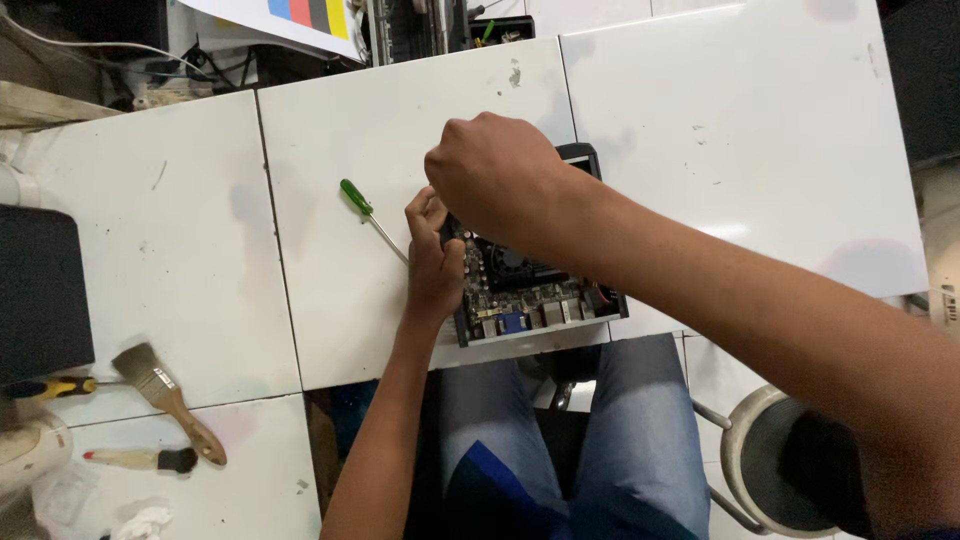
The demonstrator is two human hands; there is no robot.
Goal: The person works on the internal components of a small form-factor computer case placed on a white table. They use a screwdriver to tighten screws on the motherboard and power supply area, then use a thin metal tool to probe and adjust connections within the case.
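A small open computer case [545, 300] with a circuit board inside lies at the near edge of the white table [760, 130]. My left hand [434, 255] rests on the case's left side, fingers curled against it. My right hand [495, 175] hovers over the board in a fist, and what it grips is hidden. A green-handled screwdriver [370, 218] lies on the table just left of my left hand, its tip near my fingers.
Two wooden-handled brushes [165, 398] lie at the front left, with a yellow-handled tool [52, 387] beside a dark box [40, 290]. A round stool [775, 460] stands at the lower right. Cables and a colour chart [300, 15] sit along the back.
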